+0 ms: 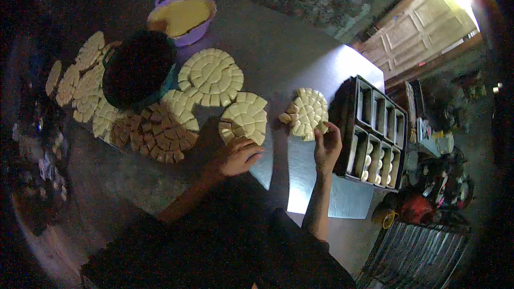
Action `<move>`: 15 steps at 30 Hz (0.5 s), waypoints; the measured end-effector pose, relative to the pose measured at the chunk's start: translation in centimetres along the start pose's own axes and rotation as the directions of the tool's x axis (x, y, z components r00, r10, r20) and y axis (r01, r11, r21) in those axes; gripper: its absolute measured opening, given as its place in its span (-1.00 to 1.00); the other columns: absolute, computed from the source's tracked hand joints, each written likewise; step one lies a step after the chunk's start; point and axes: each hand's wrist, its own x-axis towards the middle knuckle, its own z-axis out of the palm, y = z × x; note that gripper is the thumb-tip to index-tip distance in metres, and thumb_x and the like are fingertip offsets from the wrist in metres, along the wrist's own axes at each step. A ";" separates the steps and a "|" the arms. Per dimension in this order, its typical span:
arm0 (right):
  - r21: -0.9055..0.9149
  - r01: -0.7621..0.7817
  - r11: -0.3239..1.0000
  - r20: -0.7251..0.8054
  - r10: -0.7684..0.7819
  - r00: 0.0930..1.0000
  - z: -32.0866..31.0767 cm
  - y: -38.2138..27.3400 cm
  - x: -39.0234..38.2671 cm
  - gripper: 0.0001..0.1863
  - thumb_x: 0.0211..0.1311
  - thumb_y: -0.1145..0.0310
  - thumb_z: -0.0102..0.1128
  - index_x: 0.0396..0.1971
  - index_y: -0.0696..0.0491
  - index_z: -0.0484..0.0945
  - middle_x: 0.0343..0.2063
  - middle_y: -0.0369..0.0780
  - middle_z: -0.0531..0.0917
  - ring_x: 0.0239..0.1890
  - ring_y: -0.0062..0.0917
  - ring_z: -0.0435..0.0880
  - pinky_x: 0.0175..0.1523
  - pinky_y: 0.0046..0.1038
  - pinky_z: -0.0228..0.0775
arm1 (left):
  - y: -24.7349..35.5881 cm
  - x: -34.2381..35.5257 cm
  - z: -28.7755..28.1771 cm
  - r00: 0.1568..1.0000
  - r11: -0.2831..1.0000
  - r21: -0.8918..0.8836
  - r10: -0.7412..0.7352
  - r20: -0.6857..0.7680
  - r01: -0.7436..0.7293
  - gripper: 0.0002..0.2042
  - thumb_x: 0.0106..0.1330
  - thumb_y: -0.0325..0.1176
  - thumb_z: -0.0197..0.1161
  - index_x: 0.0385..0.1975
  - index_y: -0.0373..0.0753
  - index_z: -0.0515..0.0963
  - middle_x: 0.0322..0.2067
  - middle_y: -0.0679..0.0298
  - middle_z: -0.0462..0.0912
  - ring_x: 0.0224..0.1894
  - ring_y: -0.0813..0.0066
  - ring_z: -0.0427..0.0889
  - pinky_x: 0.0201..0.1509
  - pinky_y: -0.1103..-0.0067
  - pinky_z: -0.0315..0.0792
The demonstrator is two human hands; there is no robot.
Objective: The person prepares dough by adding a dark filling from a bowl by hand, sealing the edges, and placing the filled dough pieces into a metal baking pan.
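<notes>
My right hand (327,147) is at the near right edge of a pale round of dough (309,109) cut into small pieces, its thumb and fingertips closing on a dough piece at the rim. Some pieces are gone from that round, so its outline is ragged. My left hand (241,158) is curled closed beside the near edge of another cut dough round (243,118); whatever its fingers hold is hidden. Behind that lies a larger cut round (211,75). Brown cut dough (158,134) sits to the left of my left hand.
A black set of loaf pans (375,134) stands at the table's right, dough balls (380,166) in its near compartments. A dark pot (138,69) rests among more cut dough (88,91) at left. Behind is a purple basin (194,36) with yellow contents. A wooden door (417,32) stands beyond.
</notes>
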 end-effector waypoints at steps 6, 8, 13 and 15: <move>-0.243 0.342 0.908 0.122 -0.321 0.939 -3.5 -7.5 -5.2 -0.75 0.13 0.65 0.35 -0.17 0.17 0.62 -0.16 -0.13 0.68 -0.07 -0.40 0.67 0.06 -0.45 0.48 | 10.9 3.9 2.5 0.988 0.988 -0.152 0.007 -0.154 -0.031 -0.65 0.30 -0.30 0.32 0.05 -0.24 0.55 -0.01 0.10 0.58 0.04 0.08 0.58 0.18 0.30 0.43; -0.089 0.361 0.928 0.048 -0.358 0.932 -3.4 -8.7 -5.9 -0.78 0.12 0.68 0.30 -0.21 0.15 0.68 -0.20 -0.14 0.71 -0.11 -0.40 0.67 0.00 -0.47 0.50 | 13.6 4.5 1.9 0.970 0.985 -0.152 0.039 -0.240 -0.077 -0.59 0.30 -0.22 0.34 0.07 -0.28 0.52 0.04 0.06 0.54 0.08 0.05 0.56 0.24 0.26 0.40; 0.497 -0.191 0.846 0.263 0.063 0.963 -0.9 -11.5 -8.5 -0.64 0.14 0.55 0.34 -0.03 0.25 0.57 -0.11 -0.20 0.68 -0.15 -0.57 0.66 0.03 -0.57 0.48 | 16.1 4.9 0.6 0.740 0.816 0.078 0.556 -0.378 -0.573 -0.46 0.35 0.14 0.24 0.03 -0.25 0.51 0.00 0.06 0.57 0.06 0.17 0.60 0.20 0.16 0.42; 0.492 -0.324 0.808 0.362 0.148 0.920 0.2 -12.9 -10.0 -0.41 0.11 0.46 0.35 0.18 0.19 0.42 -0.13 -0.21 0.67 -0.13 -0.59 0.64 0.04 -0.56 0.47 | 16.1 4.2 0.9 0.733 0.799 -0.107 0.479 -0.483 -0.592 -0.46 0.35 0.14 0.25 0.02 -0.26 0.51 -0.01 0.07 0.58 0.04 0.17 0.61 0.18 0.18 0.43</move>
